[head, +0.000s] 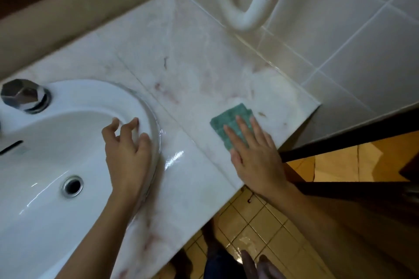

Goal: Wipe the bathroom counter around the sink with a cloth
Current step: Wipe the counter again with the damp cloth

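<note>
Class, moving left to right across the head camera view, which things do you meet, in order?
In order: chrome tap knob → sink drain → left hand → green cloth.

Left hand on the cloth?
No, the right hand presses the cloth flat on the counter, while the left hand rests on the sink rim.

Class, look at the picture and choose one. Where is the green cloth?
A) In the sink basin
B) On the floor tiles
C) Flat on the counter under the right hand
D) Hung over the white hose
C: the green cloth lies flat on the counter to the right of the sink, and the right hand presses on it with straight fingers.
</note>
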{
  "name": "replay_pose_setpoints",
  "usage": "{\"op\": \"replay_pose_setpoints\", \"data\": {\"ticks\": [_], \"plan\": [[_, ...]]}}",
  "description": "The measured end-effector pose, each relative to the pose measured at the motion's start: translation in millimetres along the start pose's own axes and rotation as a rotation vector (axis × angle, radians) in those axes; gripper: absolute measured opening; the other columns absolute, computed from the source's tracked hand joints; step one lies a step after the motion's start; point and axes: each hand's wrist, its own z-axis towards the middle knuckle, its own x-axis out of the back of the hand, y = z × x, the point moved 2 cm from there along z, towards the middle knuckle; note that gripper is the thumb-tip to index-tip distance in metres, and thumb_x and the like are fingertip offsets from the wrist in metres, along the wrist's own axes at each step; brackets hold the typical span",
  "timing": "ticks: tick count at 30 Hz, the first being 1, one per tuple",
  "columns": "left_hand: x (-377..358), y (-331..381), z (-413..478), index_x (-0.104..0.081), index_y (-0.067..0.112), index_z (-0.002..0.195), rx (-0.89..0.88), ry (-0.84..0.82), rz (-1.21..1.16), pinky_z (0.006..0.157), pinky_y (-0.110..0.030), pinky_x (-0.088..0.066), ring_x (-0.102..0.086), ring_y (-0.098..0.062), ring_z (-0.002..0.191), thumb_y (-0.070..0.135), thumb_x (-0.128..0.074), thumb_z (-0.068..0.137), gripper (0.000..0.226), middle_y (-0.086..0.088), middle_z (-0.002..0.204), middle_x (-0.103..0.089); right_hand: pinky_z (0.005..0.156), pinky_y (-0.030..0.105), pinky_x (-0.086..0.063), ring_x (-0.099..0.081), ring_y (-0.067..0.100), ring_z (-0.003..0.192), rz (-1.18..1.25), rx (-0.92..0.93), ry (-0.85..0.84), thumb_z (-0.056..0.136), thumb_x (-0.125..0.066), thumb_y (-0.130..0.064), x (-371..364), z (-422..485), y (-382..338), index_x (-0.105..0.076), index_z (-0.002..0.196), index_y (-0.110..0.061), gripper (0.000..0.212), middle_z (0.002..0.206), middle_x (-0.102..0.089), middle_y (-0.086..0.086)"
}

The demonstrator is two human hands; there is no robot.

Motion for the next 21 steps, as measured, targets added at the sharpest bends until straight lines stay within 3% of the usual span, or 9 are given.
{"op": "replay_pose_setpoints", "data": {"ticks": [3,5,6,9,12,14,21], "plan": [[2.1,2.0,-1.0,-0.058,0.026,0.126,0.025,0.027,-0.029,0.093,-0.027,-0.036,-0.056,-0.009,0.107,0.031,-0.050,0.090,0.037,0.010,0.147,-0.031,0.118,0.044,-0.008,0.012,0.028,0.147,0.031,-0.036,0.018,0.099,-0.016,-0.042,6.8,81.1,-17.7,0.003,0.153,-0.032,0.058,0.162,0.007,0.001],[6.8,2.9,-4.8,-0.062,0.024,0.116,0.015,0.059,-0.084,0.089,-0.026,-0.041,-0.054,0.011,0.089,0.026,-0.051,0.090,0.029,0.011,0.142,-0.036,0.118,0.045,-0.008,0.011,0.028,0.147,0.033,-0.019,0.019,0.100,-0.019,-0.039,8.9,115.4,-49.0,-0.001,0.153,-0.029,0.057,0.162,0.006,0.002],[10.3,3.6,-8.9,-0.063,0.024,0.111,-0.001,0.073,-0.122,0.088,-0.027,-0.045,-0.054,0.012,0.089,0.022,-0.051,0.089,0.025,0.011,0.137,-0.039,0.118,0.045,-0.009,0.010,0.029,0.147,0.034,-0.010,0.021,0.100,-0.020,-0.039,7.1,119.9,-64.6,-0.002,0.154,-0.029,0.057,0.162,0.005,0.002],[28.4,-5.2,-32.0,-0.064,0.022,0.107,-0.107,0.074,-0.159,0.087,-0.035,-0.049,-0.054,-0.005,0.108,0.016,-0.054,0.087,0.024,0.009,0.127,-0.046,0.118,0.045,-0.010,0.009,0.029,0.147,0.024,0.078,0.022,0.100,-0.021,-0.039,-5.9,80.9,-100.9,-0.004,0.154,-0.028,0.058,0.162,0.003,0.002],[61.7,-48.1,-77.2,-0.067,0.023,0.108,-0.152,0.127,0.102,0.099,-0.041,-0.034,-0.045,-0.020,0.125,0.023,-0.055,0.081,0.030,0.002,0.128,-0.052,0.118,0.046,-0.010,0.011,0.029,0.147,0.031,0.100,0.061,0.098,-0.016,-0.042,-18.2,8.0,-122.5,-0.001,0.154,-0.028,0.059,0.162,0.004,0.003],[91.5,-89.8,-119.9,-0.067,0.024,0.111,-0.076,0.167,0.264,0.098,-0.050,-0.027,-0.036,-0.027,0.133,0.030,-0.051,0.082,0.034,-0.001,0.135,-0.051,0.119,0.046,-0.006,0.016,0.028,0.146,0.049,0.086,0.039,0.097,-0.010,-0.044,-25.2,-39.6,-137.8,0.003,0.153,-0.029,0.060,0.161,0.009,0.002],[202.4,-228.7,-247.2,-0.065,0.017,0.120,0.053,0.284,0.312,0.093,-0.051,-0.031,-0.042,-0.032,0.129,0.037,-0.042,0.081,0.049,-0.008,0.142,-0.047,0.117,0.044,0.005,0.018,0.029,0.145,0.029,0.155,-0.043,0.094,-0.002,-0.047,-57.8,-159.4,-245.7,0.002,0.153,-0.026,0.063,0.161,0.010,0.004]]}}
